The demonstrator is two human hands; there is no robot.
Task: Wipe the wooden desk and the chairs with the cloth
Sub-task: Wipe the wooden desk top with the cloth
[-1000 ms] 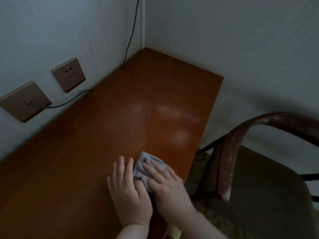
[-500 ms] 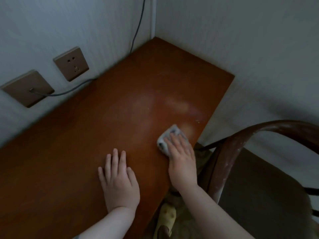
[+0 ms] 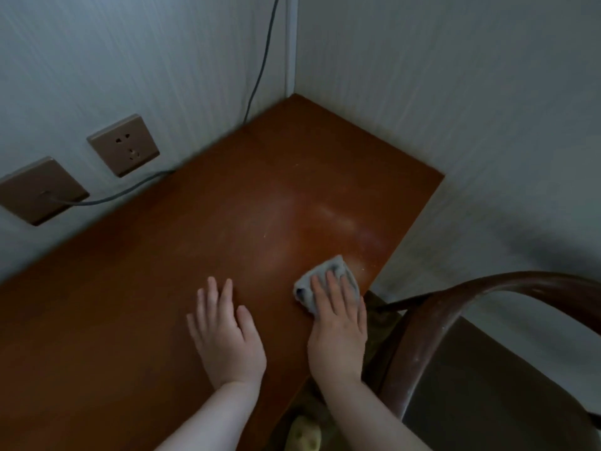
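Wooden desk [image 3: 162,320] in wall corner; right hand [image 3: 336,323] presses grey cloth [image 3: 325,279] flat-fingered near right edge, left hand [image 3: 226,333] flat, bracing. Best: overlapping strokes toward dusty far patch, even pressure. Chair [image 3: 455,320] unwiped, right.

One wooden desk [image 3: 162,304]. One grey cloth [image 3: 325,281], near right. Two hands: left hand [image 3: 224,333], right hand [image 3: 338,327]. One chair [image 3: 455,320], right. Two wall plates, far left: socket [image 3: 123,144], cable plate [image 3: 35,190]. Two cables: one [image 3: 260,66], another [image 3: 123,192].
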